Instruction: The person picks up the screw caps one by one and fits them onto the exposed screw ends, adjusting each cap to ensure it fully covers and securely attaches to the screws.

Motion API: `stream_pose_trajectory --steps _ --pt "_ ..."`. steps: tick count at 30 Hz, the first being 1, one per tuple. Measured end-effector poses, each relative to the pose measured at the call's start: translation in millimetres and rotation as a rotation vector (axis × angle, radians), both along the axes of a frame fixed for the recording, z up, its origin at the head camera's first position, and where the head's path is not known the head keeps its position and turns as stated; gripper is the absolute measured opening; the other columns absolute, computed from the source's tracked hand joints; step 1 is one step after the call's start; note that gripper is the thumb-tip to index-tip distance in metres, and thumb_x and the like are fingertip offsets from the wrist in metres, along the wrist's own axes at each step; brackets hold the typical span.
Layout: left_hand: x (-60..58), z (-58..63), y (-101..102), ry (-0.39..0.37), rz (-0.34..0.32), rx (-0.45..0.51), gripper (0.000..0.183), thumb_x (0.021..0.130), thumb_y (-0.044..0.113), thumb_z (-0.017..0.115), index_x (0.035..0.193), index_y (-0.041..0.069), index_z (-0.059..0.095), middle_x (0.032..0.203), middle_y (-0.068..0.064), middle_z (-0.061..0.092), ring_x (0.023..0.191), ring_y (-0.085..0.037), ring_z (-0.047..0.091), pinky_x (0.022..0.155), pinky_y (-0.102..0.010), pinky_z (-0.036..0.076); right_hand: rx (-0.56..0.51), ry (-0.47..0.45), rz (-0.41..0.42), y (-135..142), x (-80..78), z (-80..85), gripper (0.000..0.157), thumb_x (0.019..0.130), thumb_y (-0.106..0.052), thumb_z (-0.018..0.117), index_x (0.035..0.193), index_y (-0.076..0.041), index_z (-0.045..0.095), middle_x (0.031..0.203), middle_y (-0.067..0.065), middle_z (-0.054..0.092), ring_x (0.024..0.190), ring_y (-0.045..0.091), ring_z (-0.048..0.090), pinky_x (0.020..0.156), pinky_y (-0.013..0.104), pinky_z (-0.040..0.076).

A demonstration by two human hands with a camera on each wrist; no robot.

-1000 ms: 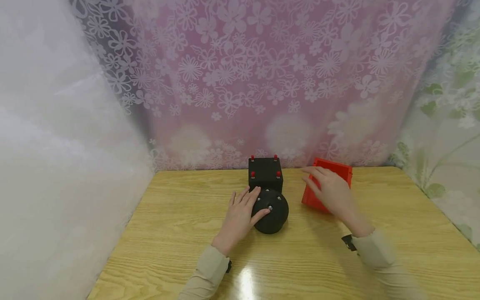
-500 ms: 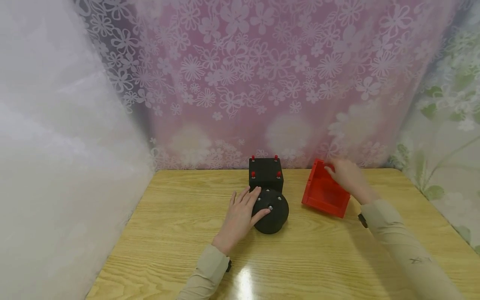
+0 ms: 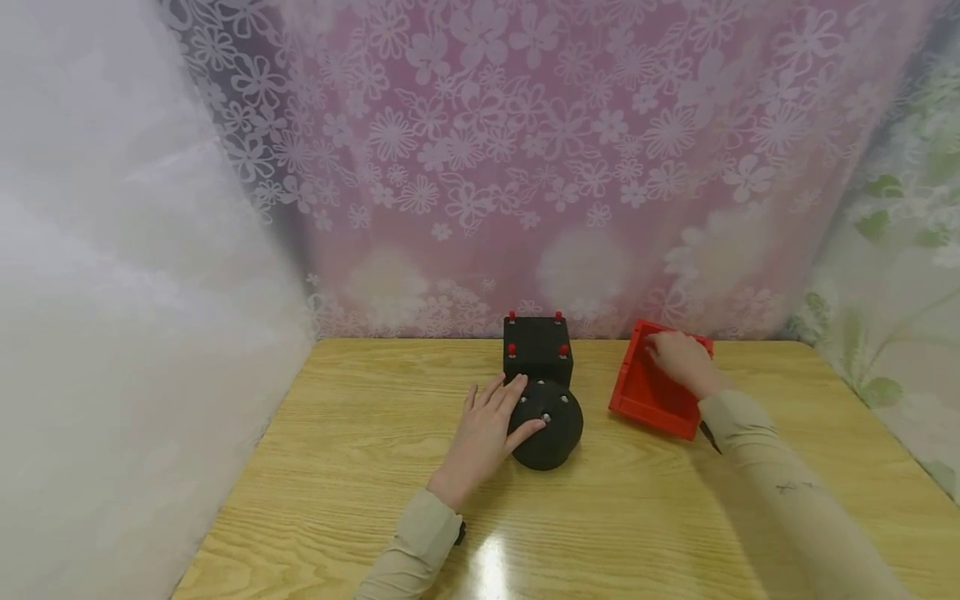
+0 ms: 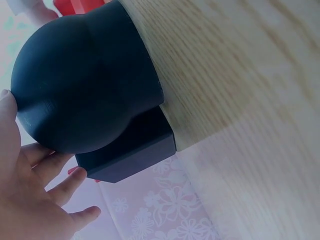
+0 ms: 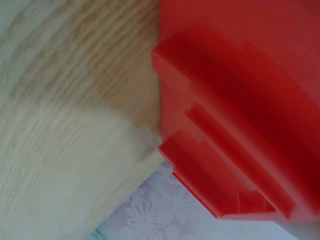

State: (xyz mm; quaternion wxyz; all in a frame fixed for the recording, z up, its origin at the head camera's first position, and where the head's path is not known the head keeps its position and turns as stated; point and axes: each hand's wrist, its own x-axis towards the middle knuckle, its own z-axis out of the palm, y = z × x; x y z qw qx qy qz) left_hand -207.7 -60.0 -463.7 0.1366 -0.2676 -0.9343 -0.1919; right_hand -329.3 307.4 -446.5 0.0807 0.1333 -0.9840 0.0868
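My left hand [image 3: 480, 437] rests against the left side of a black dome-topped piece [image 3: 555, 442], its fingers spread and fairly straight, the thumb lying across the top near a silver stud [image 3: 565, 399]. In the left wrist view the dome [image 4: 65, 85] stands on the table on a short round base. Touching or close behind it is a black block [image 3: 536, 337] with several red pegs [image 3: 512, 348] on its top. My right hand [image 3: 684, 362] reaches over a tilted red open bin [image 3: 660, 423], fingers bent down together inside; I cannot tell whether they pinch something.
The wooden table [image 3: 360, 467] ends at a pink flowered curtain [image 3: 480, 208] just behind the block and bin. A white sheet [image 3: 150, 333] hangs at the left, a leaf-patterned one [image 3: 885, 333] at the right. The red bin's stepped ledges [image 5: 220, 135] fill the right wrist view.
My right hand has gone from left of the bin to its back right corner, then back left over its inside. The left hand stays on the dome; the whole view shifts slightly.
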Motion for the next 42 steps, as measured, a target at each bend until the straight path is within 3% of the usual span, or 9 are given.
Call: stream_pose_trajectory --steps 6,14,18,24,29,35,42 --pt "2.4 0.9 1.7 0.001 -0.012 0.011 0.076 0.100 0.065 0.041 0.160 0.019 0.035 0.159 0.000 0.042 0.151 -0.024 0.031 0.122 -0.057 0.022 0.017 -0.017 -0.008 2.5 0.4 -6.6 0.014 0.096 0.000 0.058 0.084 0.001 0.066 0.074 0.016 0.063 0.064 0.028 0.058 0.060 0.050 0.051" --pt "3.1 0.0 2.3 0.008 -0.009 0.020 0.075 0.100 0.065 0.041 0.159 0.019 0.036 0.158 0.000 0.043 0.151 -0.024 0.032 0.123 -0.056 0.022 0.022 -0.007 0.017 4.8 2.4 -7.3 0.003 0.090 0.006 0.063 0.091 0.006 0.066 0.082 0.021 0.066 0.075 0.037 0.065 0.068 0.055 0.054" --pt "2.6 0.2 2.2 0.010 -0.009 0.022 0.075 0.100 0.064 0.042 0.159 0.019 0.036 0.159 0.000 0.043 0.151 -0.023 0.032 0.122 -0.056 0.022 0.038 0.004 0.043 4.0 3.9 -5.7 0.007 0.085 0.011 0.066 0.090 0.005 0.066 0.083 0.022 0.065 0.079 0.040 0.066 0.072 0.057 0.055" --pt "1.9 0.7 1.7 0.011 -0.011 0.029 0.075 0.100 0.064 0.042 0.159 0.018 0.037 0.158 0.000 0.043 0.150 -0.023 0.032 0.122 -0.057 0.023 0.052 -0.017 0.089 2.8 5.7 -4.1 0.013 0.084 0.013 0.066 0.078 0.002 0.062 0.078 0.018 0.060 0.070 0.033 0.060 0.065 0.049 0.054" --pt "2.2 0.9 1.2 -0.005 -0.014 0.032 0.075 0.100 0.065 0.041 0.159 0.019 0.036 0.159 0.000 0.042 0.151 -0.024 0.032 0.122 -0.056 0.022 0.041 -0.050 0.093 4.3 7.5 -4.7 0.015 0.083 0.015 0.064 0.078 0.001 0.062 0.074 0.014 0.060 0.065 0.026 0.055 0.061 0.043 0.050" --pt "1.3 0.1 0.2 -0.009 -0.011 0.038 0.075 0.100 0.064 0.042 0.159 0.019 0.036 0.159 0.000 0.042 0.151 -0.024 0.032 0.122 -0.056 0.022 0.011 -0.108 0.111 3.0 7.1 -5.8 0.012 0.081 0.013 0.067 0.085 0.003 0.066 0.076 0.012 0.064 0.067 0.025 0.059 0.065 0.045 0.055" --pt "-1.4 -2.3 -0.3 -0.004 -0.015 0.035 0.075 0.100 0.064 0.042 0.159 0.018 0.036 0.159 0.000 0.042 0.150 -0.026 0.033 0.122 -0.058 0.022 0.014 -0.130 0.116 -0.2 5.4 -7.4 0.007 0.083 0.009 0.068 0.083 0.003 0.066 0.075 0.010 0.064 0.066 0.024 0.058 0.065 0.044 0.055"
